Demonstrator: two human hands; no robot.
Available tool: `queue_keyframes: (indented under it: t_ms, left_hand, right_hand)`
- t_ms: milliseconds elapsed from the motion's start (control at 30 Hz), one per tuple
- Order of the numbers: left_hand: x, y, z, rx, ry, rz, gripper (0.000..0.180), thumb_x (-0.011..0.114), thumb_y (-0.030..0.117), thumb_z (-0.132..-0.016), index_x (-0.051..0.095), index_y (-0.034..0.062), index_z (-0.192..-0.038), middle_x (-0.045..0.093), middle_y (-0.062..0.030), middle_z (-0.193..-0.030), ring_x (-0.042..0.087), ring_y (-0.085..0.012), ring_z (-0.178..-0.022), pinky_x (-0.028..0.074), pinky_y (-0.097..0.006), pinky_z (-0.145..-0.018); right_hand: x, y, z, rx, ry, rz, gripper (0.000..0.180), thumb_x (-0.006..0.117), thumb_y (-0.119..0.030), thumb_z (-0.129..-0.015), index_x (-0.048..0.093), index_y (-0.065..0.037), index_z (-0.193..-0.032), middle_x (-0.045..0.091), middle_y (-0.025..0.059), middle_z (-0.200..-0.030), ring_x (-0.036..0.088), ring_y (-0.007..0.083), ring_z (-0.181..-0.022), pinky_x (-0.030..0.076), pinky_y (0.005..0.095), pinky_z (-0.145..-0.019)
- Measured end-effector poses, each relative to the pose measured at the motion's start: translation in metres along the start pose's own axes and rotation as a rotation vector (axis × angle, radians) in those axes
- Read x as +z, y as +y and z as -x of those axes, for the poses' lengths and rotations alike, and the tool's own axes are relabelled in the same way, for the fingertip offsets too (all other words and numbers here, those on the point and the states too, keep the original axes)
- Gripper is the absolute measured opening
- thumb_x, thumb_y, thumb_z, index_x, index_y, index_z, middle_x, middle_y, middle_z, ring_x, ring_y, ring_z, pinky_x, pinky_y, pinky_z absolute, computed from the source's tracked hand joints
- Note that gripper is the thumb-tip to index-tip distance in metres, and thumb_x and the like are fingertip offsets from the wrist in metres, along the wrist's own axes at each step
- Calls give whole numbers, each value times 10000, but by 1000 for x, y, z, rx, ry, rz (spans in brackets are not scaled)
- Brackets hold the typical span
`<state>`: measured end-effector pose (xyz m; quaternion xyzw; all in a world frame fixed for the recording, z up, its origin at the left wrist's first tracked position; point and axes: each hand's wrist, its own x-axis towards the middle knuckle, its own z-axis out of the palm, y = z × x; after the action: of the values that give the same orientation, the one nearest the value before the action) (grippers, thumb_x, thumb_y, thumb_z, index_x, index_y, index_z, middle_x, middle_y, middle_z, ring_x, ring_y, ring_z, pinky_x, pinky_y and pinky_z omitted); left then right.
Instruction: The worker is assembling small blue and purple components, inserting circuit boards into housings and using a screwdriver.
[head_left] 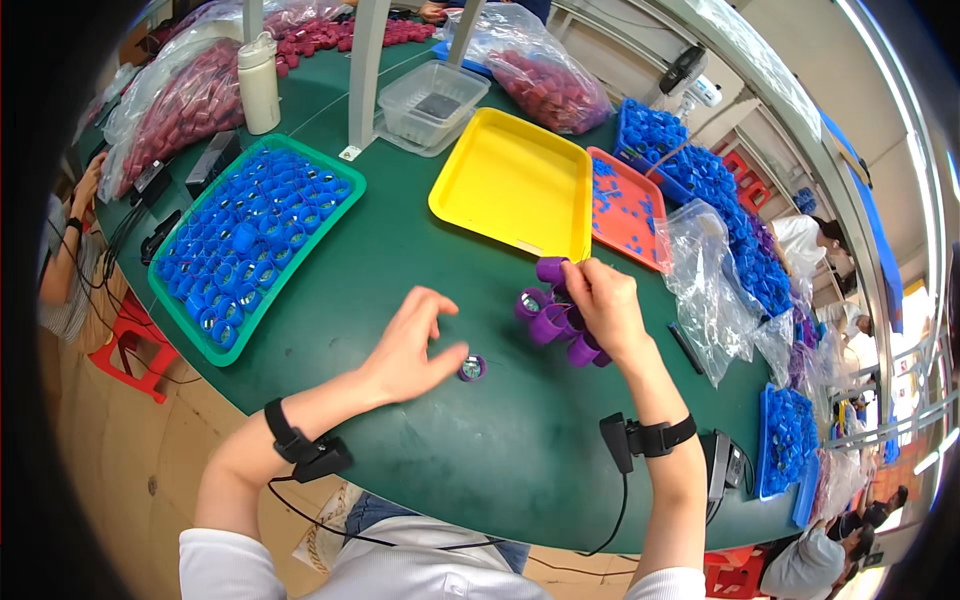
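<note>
My right hand [608,305] is closed at the fingertips on a small purple plastic cup [550,269], just below the yellow tray. Under and beside that hand is a cluster of several more purple cups [548,325]; at least one shows a light-coloured part inside. My left hand [412,345] hovers over the green tabletop, empty, thumb and fingers apart. Next to its thumb stands a single purple cup [472,368] with a small circuit board inside. Both wrists wear a black strap with a small black module.
A green tray [355,185] full of blue cups lies left. Ahead are a yellow tray [510,180], a red tray [632,235] with small blue pieces and a clear plastic box [430,105]. Clear plastic bags [710,290] and blue parts [725,190] line the right. A metal post [366,80] rises behind.
</note>
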<state>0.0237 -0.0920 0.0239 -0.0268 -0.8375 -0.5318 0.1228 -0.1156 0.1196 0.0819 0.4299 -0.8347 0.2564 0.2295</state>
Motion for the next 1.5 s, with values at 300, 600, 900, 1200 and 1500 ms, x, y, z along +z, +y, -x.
queue_keyframes:
  t_ms: [300,600,900,1200,1500]
  left_hand:
    - [38,-21,6,381,-273,-221,365,703,85,-672,534,10,-987,541,-120,-904,500,-317,-868,442,-381,-769]
    - [92,42,8,-806,-612,1019,264,520,337,-896,422,96,-942,504,-106,-975,553,-291,-857,509,-503,-739]
    - [194,139,-26,-846,-765,1766,542,366,421,-901,326,90,-1328,327,-143,-1379,342,-339,-1248,230,-636,-1001]
    - [247,146,-47,-960,-589,1564,351,430,275,-903,471,56,-1173,538,-125,-1146,530,-238,-1044,438,-419,-886]
    - [281,223,-52,-1199,-717,932,244,454,258,-906,496,87,-1074,561,-88,-1021,593,-244,-880,504,-432,-790]
  right_hand:
    - [-60,-20,22,111,40,99,226,622,-127,-808,471,-3,-694,539,179,-606,545,351,-567,430,389,-501]
    - [-97,-13,70,217,51,105,215,607,-147,-815,525,18,-704,557,201,-643,573,357,-599,447,398,-526]
    - [-132,12,90,-163,53,119,129,606,-139,-761,512,-68,-708,486,61,-619,543,182,-518,444,304,-442]
    - [-223,30,91,-46,90,8,210,620,-163,-772,482,-43,-669,486,69,-553,553,203,-489,458,312,-434]
    - [-383,48,102,145,105,41,222,647,-84,-769,457,-43,-662,506,89,-560,540,247,-478,431,342,-435]
